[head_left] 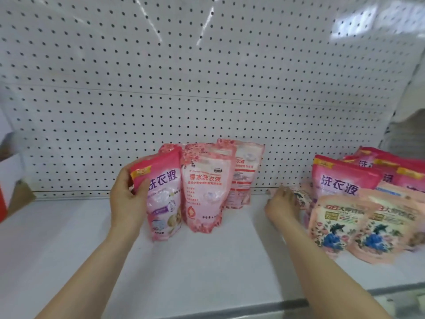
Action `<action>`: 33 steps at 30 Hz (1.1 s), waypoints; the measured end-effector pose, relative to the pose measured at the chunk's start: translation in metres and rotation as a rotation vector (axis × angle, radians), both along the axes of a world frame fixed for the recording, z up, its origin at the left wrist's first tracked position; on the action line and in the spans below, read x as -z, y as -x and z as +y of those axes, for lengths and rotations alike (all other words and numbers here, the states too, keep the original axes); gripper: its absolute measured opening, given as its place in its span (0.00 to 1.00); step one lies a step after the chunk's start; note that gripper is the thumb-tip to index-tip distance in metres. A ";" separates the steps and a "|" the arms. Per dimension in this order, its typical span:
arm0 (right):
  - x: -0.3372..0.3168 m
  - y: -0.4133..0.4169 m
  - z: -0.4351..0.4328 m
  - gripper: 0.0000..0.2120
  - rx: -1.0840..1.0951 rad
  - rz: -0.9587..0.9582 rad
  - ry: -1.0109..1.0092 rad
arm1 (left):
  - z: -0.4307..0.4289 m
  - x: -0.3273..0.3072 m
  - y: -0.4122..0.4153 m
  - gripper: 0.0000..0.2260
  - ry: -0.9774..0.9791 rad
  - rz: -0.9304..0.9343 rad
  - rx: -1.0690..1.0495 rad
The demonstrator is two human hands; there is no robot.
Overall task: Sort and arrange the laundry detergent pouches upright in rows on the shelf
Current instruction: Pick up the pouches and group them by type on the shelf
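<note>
My left hand (127, 199) grips a pink-and-lilac detergent pouch (164, 199) by its left edge and holds it upright on the white shelf (207, 261). Next to it stands a coral pink pouch (204, 189), with another pink pouch (245, 173) behind it against the pegboard. My right hand (281, 204) reaches right and pinches the edge of a floral pouch (301, 196) lying in the heap. That heap holds two peach pouches with blue flowers (358, 226) in front and pink pouches with purple lettering (342, 180) behind.
A white pegboard back wall (184, 88) rises behind the shelf. A cardboard box with a red side (11, 180) sits at the far left. The shelf's front edge (299, 302) runs along the bottom right.
</note>
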State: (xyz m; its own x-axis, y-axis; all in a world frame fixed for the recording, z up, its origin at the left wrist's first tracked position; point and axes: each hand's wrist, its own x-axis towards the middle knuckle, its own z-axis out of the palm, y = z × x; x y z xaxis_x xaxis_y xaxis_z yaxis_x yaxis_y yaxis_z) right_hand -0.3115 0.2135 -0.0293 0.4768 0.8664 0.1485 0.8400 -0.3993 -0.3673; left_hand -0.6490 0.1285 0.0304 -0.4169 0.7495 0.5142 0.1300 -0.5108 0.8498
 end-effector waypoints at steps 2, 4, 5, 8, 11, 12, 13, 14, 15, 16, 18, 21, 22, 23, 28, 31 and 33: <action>0.006 -0.006 0.008 0.27 0.001 -0.032 0.072 | -0.006 -0.002 0.002 0.22 -0.020 0.079 -0.010; 0.006 -0.001 0.009 0.22 -0.035 -0.077 0.082 | -0.010 -0.003 0.006 0.23 -0.032 0.169 -0.048; 0.006 0.005 0.007 0.21 -0.061 -0.105 0.077 | -0.011 -0.003 0.008 0.24 -0.029 0.213 -0.073; 0.009 0.028 -0.015 0.19 -0.171 -0.177 0.049 | -0.017 0.002 0.009 0.28 -0.031 0.262 -0.102; 0.011 0.047 -0.049 0.17 -0.320 -0.184 -0.001 | -0.021 0.006 0.006 0.29 -0.024 0.235 -0.081; 0.009 0.052 -0.063 0.14 -0.369 -0.154 -0.018 | -0.020 0.009 0.005 0.29 -0.004 0.229 -0.083; 0.006 0.056 -0.075 0.12 -0.422 -0.100 -0.031 | -0.019 0.012 0.004 0.28 0.025 0.228 -0.086; 0.001 0.060 -0.088 0.13 -0.467 -0.039 -0.023 | -0.017 0.016 0.003 0.26 0.066 0.229 -0.086; -0.003 0.064 -0.098 0.15 -0.514 0.008 -0.012 | -0.016 0.020 0.002 0.24 0.110 0.230 -0.084; -0.007 0.068 -0.107 0.16 -0.536 0.032 0.004 | -0.015 0.024 0.001 0.23 0.147 0.234 -0.082; -0.013 0.069 -0.115 0.12 -0.516 0.025 -0.024 | -0.014 0.030 0.000 0.19 0.168 0.256 -0.081; -0.016 0.057 -0.104 0.18 -0.352 -0.036 -0.088 | -0.013 0.025 0.001 0.14 0.163 0.259 -0.074; -0.015 0.050 -0.097 0.25 -0.306 -0.036 -0.025 | -0.011 0.023 0.002 0.13 0.160 0.255 -0.063; -0.014 0.044 -0.091 0.31 -0.265 -0.026 0.055 | -0.011 0.020 0.003 0.13 0.163 0.250 -0.048; -0.015 0.033 -0.069 0.39 -0.183 0.154 0.209 | -0.007 0.018 0.016 0.13 0.174 0.219 0.028; -0.022 0.031 -0.065 0.23 -0.185 0.413 0.088 | -0.007 0.021 0.022 0.14 0.169 0.232 0.024; -0.035 0.037 -0.070 0.13 -0.202 0.454 0.011 | -0.009 0.024 0.024 0.17 0.161 0.258 0.017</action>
State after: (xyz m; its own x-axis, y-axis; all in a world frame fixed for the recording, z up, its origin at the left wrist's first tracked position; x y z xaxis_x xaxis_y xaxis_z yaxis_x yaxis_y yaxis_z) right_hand -0.3487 0.1439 0.0056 0.3140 0.9484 -0.0447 0.6568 -0.2510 -0.7110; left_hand -0.6728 0.1195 0.0065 -0.2747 0.8356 0.4757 0.3451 -0.3760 0.8599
